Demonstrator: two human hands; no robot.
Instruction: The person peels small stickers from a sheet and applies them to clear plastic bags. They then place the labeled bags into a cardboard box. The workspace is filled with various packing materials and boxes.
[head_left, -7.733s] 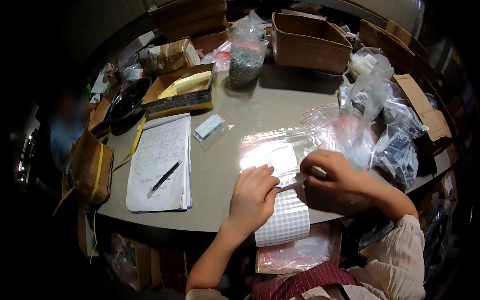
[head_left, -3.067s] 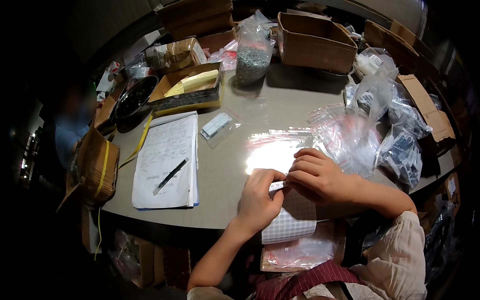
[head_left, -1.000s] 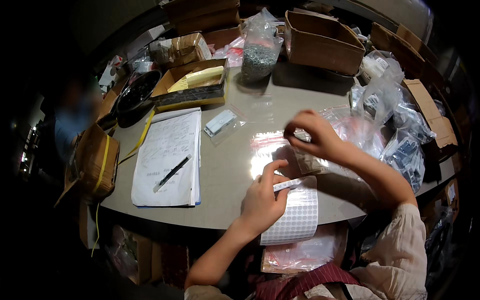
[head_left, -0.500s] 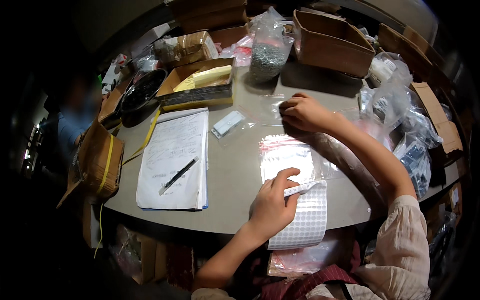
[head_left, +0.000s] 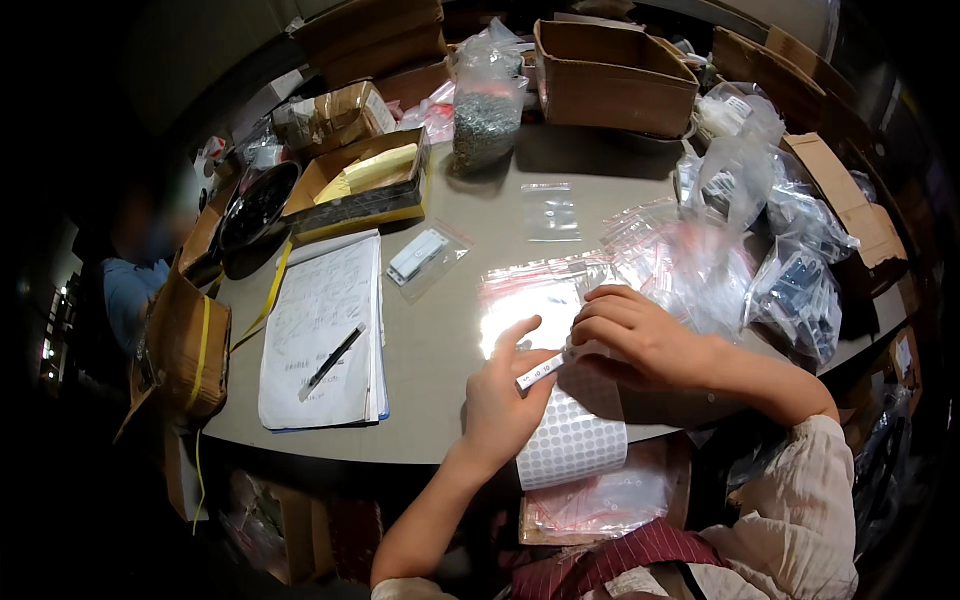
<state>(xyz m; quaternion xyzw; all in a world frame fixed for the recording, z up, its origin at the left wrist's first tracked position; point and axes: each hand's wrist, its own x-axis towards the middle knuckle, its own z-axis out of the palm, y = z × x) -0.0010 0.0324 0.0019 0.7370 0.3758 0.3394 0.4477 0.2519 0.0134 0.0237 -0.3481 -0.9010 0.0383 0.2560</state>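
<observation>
A sheet of small round stickers (head_left: 575, 440) hangs over the table's near edge, its top end folded back into a narrow strip. My left hand (head_left: 497, 405) is closed on that folded end, thumb and fingers around it. Bent over the strip's right end is my right hand (head_left: 645, 340), its curled fingertips at the fold; whether a sticker is between them is hidden. Under and beyond both hands lies a stack of clear zip bags (head_left: 510, 300), bright with glare. A single flat zip bag (head_left: 550, 212) lies farther back, with a small round mark on it.
Left of the bags, a white rectangular part (head_left: 417, 255) lies on a clear bag. A paper pad (head_left: 310, 350) bears a pen (head_left: 332, 362). Behind stand a bag of small metal pieces (head_left: 485, 130) and cardboard boxes (head_left: 610, 85). Filled plastic bags (head_left: 795, 300) crowd the right.
My right hand has come back from the single zip bag at the far side to the folded sticker sheet. The single bag now lies uncovered. The whole view has shifted slightly.
</observation>
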